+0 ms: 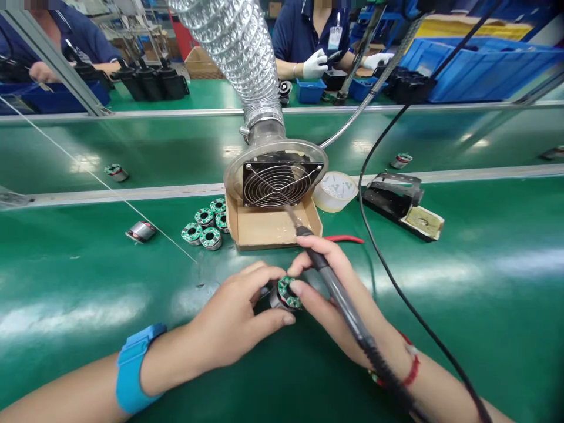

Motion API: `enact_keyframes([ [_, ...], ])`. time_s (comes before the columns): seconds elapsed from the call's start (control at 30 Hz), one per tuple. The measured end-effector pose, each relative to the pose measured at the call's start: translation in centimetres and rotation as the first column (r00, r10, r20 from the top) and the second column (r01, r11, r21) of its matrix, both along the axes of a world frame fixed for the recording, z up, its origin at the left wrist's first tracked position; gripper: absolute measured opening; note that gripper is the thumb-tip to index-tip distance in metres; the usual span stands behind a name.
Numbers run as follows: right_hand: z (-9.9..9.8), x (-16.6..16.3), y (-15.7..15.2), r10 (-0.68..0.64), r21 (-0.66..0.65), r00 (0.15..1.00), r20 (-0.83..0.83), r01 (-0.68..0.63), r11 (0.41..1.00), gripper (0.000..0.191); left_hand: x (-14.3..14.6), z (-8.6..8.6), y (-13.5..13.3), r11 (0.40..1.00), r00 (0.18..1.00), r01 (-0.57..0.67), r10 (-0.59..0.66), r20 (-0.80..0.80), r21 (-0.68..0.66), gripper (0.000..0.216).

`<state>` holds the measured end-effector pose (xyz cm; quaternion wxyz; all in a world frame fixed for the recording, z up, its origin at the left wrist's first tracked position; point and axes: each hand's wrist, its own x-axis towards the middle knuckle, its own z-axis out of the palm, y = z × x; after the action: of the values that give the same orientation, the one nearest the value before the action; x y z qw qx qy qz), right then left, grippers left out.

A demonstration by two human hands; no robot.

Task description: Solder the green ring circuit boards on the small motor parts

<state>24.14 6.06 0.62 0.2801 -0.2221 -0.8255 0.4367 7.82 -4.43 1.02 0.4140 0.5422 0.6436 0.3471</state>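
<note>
My left hand point(240, 311) has its thumb and fingers closed around a small motor stator point(287, 296) topped with a ring-shaped green circuit board. In my right hand point(330, 288) lies a soldering iron point(337, 288), its tip pointing up and away toward the fan. The right thumb and a fingertip also touch the stator's board. Just beyond the hands, a cardboard tray point(268, 238) sits under a round fume hood with a fan point(277, 183). Several similar stators point(205, 226) stand grouped left of the tray.
A silver stator point(141, 231) lies at left. To the right are a tape roll point(335, 191), a red tube point(346, 239) and a soldering iron stand point(403, 205). A black cable point(383, 258) runs down the right side. Across the bench, two people work beside blue bins point(476, 67).
</note>
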Motion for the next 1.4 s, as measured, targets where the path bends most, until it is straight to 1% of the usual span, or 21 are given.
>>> enact_keyframes([
  [0.07,-1.3,0.2,-0.2,-0.068,0.082,0.996,0.065,0.063,0.995,0.058,0.2,-0.6,0.3,0.999,0.995,-0.032,0.032,-0.093,0.000,0.027],
  [0.1,-1.9,0.2,-0.3,-0.088,0.128,0.989,0.117,0.073,0.989,0.061,0.2,-0.8,0.5,0.999,0.990,-0.034,0.033,-0.134,-0.002,0.026],
  [0.17,-2.5,-0.1,-0.3,-0.079,0.203,0.976,0.201,0.038,0.978,0.055,0.0,-1.4,0.6,0.999,0.983,-0.043,0.041,-0.179,-0.010,0.028],
  [0.23,-2.8,-0.5,-0.2,-0.038,0.270,0.972,0.231,-0.026,0.963,0.046,-0.6,-1.9,0.5,0.994,0.983,-0.102,0.097,-0.153,-0.025,0.032],
  [0.33,-2.8,-0.9,0.2,0.052,0.313,0.969,0.241,-0.128,0.941,0.047,-1.6,-2.5,0.0,0.979,0.979,-0.205,0.205,-0.020,-0.005,0.028],
  [0.4,-2.5,-0.8,0.3,0.088,0.283,0.975,0.204,-0.145,0.948,0.048,-2.1,-2.7,-0.2,0.972,0.972,-0.232,0.230,0.054,0.031,0.021],
  [0.47,-2.1,-0.2,0.3,0.067,0.230,0.988,0.137,-0.097,0.968,0.047,-2.2,-2.6,-0.2,0.970,0.971,-0.234,0.230,0.070,0.070,0.018],
  [0.53,-1.4,0.8,0.1,-0.039,0.182,0.997,0.073,0.025,0.983,0.041,-1.9,-2.5,-0.1,0.973,0.979,-0.206,0.204,0.030,0.107,0.020],
  [0.63,-0.8,2.5,-0.6,-0.243,0.107,0.970,-0.006,0.242,0.964,0.024,-1.5,-2.2,0.0,0.979,0.985,-0.134,0.149,-0.091,0.151,0.030],
  [0.67,-0.8,3.0,-0.9,-0.291,0.060,0.956,-0.033,0.292,0.954,0.018,-1.4,-2.1,0.1,0.980,0.982,-0.113,0.135,-0.133,0.161,0.032],
  [0.73,-1.1,3.9,-1.5,-0.352,-0.055,0.933,-0.072,0.349,0.936,0.010,-1.3,-2.1,0.1,0.979,0.973,-0.088,0.125,-0.196,0.186,0.033],
  [0.8,-1.5,4.4,-1.9,-0.367,-0.145,0.926,-0.091,0.352,0.925,0.006,-1.3,-2.0,0.1,0.974,0.965,-0.081,0.130,-0.227,0.211,0.032],
  [0.9,-2.0,4.6,-2.2,-0.323,-0.191,0.943,-0.078,0.304,0.933,0.006,-1.3,-2.0,0.0,0.970,0.960,-0.083,0.139,-0.242,0.231,0.029],
  [0.97,-2.1,4.5,-2.2,-0.306,-0.202,0.950,-0.066,0.287,0.936,0.006,-1.3,-2.0,0.1,0.970,0.959,-0.080,0.137,-0.249,0.229,0.027],
  [1.2,-1.9,4.6,-2.0,-0.323,-0.215,0.945,-0.049,0.305,0.928,0.006,-1.2,-2.1,0.2,0.973,0.958,-0.063,0.121,-0.260,0.222,0.030],
  [1.4,-1.7,4.7,-1.5,-0.314,-0.218,0.949,-0.015,0.304,0.927,0.012,-1.0,-2.1,0.3,0.969,0.948,-0.045,0.119,-0.296,0.244,0.021],
])
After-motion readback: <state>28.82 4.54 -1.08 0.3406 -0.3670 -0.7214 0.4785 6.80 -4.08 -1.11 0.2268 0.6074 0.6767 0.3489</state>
